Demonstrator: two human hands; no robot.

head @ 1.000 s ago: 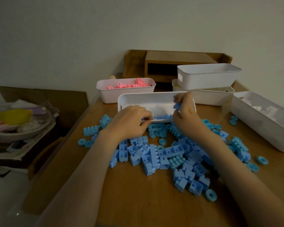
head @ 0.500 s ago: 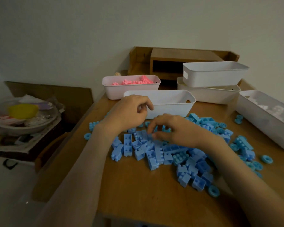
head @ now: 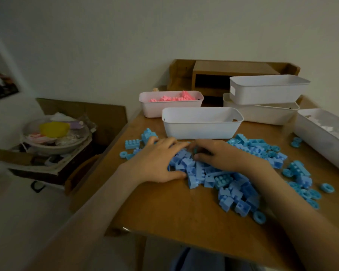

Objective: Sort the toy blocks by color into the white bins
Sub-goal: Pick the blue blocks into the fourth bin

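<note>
sorting at a wooden table (head: 164, 216): a small pale label (head: 232, 91) on the end of the top stacked bin (head: 268, 90) is too blurred to read. the left hand (head: 157, 159) lies flat and spread on the left side of the blue blocks (head: 213, 177), holding nothing. the right hand (head: 221, 153) rests just beside it with fingers bent down into the pile; whether it pinches a block cannot be told. the studded plastic bricks and ring-shaped pieces (head: 259, 217) sprawl across the middle and right of the table, some close to the near edge, with bare wood near left. just beyond the hands stands a smooth, round-cornered white bin (head: 202, 130). behind it a second bin (head: 155, 110) holds pink blocks (head: 174, 98), and a long bin (head: 321, 139) at right holds white blocks (head: 337, 130). the stacked bin sits on a lower bin (head: 272, 116) before a wooden shelf (head: 223, 69). off the table's left edge, a bowl (head: 55, 145) sits on clutter.
</note>
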